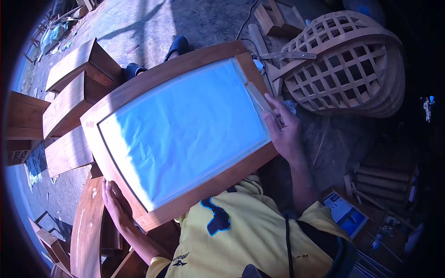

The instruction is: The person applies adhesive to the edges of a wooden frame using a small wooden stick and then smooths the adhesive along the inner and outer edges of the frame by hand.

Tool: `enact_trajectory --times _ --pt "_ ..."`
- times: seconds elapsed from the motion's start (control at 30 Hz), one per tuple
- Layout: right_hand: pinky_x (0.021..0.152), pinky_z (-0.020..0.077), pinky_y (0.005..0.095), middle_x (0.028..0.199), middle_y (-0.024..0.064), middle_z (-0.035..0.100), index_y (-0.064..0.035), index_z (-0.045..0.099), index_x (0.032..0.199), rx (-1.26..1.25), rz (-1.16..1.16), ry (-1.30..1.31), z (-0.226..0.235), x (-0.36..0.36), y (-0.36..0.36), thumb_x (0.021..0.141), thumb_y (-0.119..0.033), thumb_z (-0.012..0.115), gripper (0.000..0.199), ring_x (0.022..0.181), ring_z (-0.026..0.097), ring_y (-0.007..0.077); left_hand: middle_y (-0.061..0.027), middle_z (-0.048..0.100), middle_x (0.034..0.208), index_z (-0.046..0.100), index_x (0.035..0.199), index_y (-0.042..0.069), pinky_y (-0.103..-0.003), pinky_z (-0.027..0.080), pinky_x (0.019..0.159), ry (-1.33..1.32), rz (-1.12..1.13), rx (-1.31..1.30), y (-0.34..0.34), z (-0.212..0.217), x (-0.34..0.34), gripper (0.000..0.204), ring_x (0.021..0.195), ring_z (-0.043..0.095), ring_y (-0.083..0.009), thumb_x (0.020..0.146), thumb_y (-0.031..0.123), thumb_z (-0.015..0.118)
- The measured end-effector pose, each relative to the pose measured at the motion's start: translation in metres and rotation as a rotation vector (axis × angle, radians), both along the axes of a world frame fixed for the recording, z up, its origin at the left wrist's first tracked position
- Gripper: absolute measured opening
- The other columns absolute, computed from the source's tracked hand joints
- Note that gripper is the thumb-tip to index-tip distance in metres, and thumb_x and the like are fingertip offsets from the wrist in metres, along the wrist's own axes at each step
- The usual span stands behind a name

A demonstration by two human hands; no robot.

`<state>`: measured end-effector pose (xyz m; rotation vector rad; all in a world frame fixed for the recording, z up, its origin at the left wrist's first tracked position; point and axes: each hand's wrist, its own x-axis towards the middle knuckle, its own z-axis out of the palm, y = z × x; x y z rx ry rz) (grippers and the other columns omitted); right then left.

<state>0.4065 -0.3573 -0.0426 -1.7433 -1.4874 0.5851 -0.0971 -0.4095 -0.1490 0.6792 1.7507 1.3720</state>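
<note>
A large wooden frame (204,181) with curved long sides rests tilted in front of my body. Inside it lies a wrinkled, pale film-like sheet (185,125), brightly lit on the left. My right hand (285,127) is at the frame's right end, pinching a thin wooden strip (257,96) between thumb and fingers. The strip lies along the inner edge of that end, beside the sheet. With my left hand (116,206) I grip the frame's lower left edge; part of the fingers is hidden against the wood.
Several drawer-like wooden boxes (76,65) stand at the left. A curved wooden piece (88,222) is below them. At the upper right sits a rounded wooden lattice (338,69). Beyond the frame, a person's dark shoe (178,47) shows on the concrete floor (120,23).
</note>
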Motion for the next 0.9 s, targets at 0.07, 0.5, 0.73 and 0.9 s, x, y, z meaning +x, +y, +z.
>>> enact_trajectory --times 0.07,0.5,0.73,0.9 --pt "0.066 0.0531 0.0298 0.093 0.0106 0.070 -0.0036 0.063 0.136 0.095 -0.303 0.038 -0.015 0.063 -0.023 0.103 -0.014 0.063 0.035 0.079 0.066 0.0133 -0.0171 0.054 0.145 0.044 0.151 -0.003 -0.031 0.043 0.111 0.007 -0.052 -0.054 0.015 -0.021 -0.025 0.055 0.136 0.052 -0.0208 0.109 0.031 0.055" --pt "0.091 0.0551 0.0520 0.104 0.0211 0.073 -0.0083 0.075 0.108 -0.745 -0.442 -0.462 -0.228 0.159 -0.201 0.092 -0.013 0.060 0.022 0.099 0.071 0.0421 -0.0144 0.073 0.105 0.072 0.106 -0.003 -0.038 0.060 0.078 1.237 -0.138 0.352 0.120 0.068 0.039 0.042 0.091 0.072 -0.0240 0.105 0.038 0.062" --pt "0.066 0.0571 0.0475 0.090 0.0152 0.074 -0.0057 0.075 0.102 -0.514 -0.416 -1.036 -0.360 0.169 -0.204 0.091 -0.021 0.067 0.021 0.085 0.075 0.0286 -0.0152 0.069 0.089 0.067 0.095 -0.002 -0.038 0.056 0.073 -0.021 -1.250 0.743 0.072 0.162 0.213 0.040 0.084 0.068 -0.0288 0.099 0.037 0.069" --pt "0.061 0.0564 0.0431 0.086 0.0127 0.073 -0.0044 0.075 0.107 -0.596 -0.202 -1.007 -0.347 0.188 -0.190 0.094 -0.022 0.066 0.024 0.078 0.074 0.0243 -0.0143 0.072 0.094 0.073 0.108 -0.004 -0.042 0.060 0.079 -0.851 -1.807 0.808 0.063 0.210 0.256 0.034 0.084 0.071 -0.0300 0.097 0.029 0.074"
